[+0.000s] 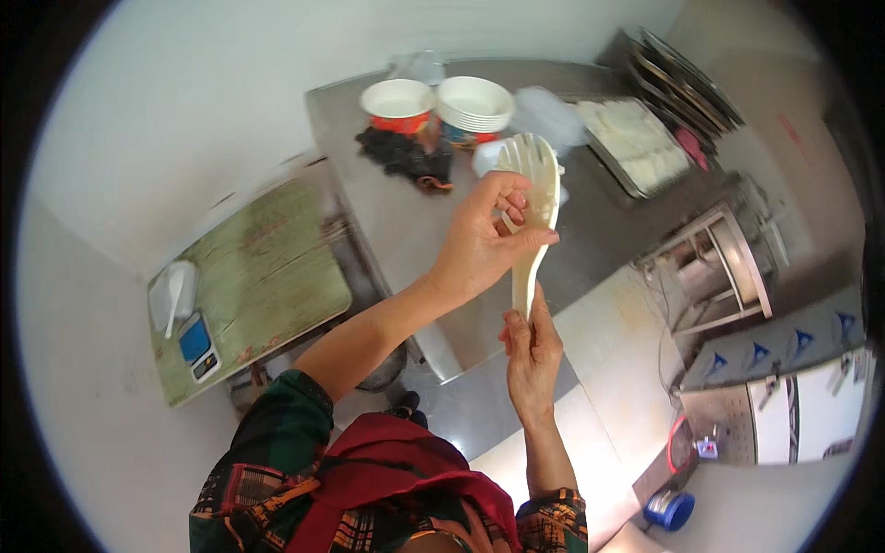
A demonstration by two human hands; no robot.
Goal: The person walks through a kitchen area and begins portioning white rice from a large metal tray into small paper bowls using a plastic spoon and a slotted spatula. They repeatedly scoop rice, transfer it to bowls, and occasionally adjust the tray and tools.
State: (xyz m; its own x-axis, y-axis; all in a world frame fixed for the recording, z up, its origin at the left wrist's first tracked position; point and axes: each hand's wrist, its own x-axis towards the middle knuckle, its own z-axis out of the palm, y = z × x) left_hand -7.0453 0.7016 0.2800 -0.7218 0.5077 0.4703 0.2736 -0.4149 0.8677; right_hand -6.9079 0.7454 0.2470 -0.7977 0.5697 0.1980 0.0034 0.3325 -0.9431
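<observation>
A cream-coloured slotted plastic serving spoon (545, 181) is upright in front of me, its slotted end pointing away. My right hand (536, 352) grips the lower end of its handle. Across the spoon's bowl reaches my left hand (484, 231), with curled fingers over the inner face and the thumb lying across the neck. Whether those fingers grip the spoon or only touch it, I cannot tell. Pale residue shows on the bowl. Beneath both hands is a stainless steel table (408, 242). Behind the spoon, a white container (487, 156) is partly hidden.
Stacked paper bowls (476, 104), another paper bowl (397, 104) and a black cloth-like bundle (404, 155) stand on the table. A metal tray (632, 145) holds white slabs. At left, a green table (276, 256) carries a digital scale (198, 345) and a plastic container (166, 294).
</observation>
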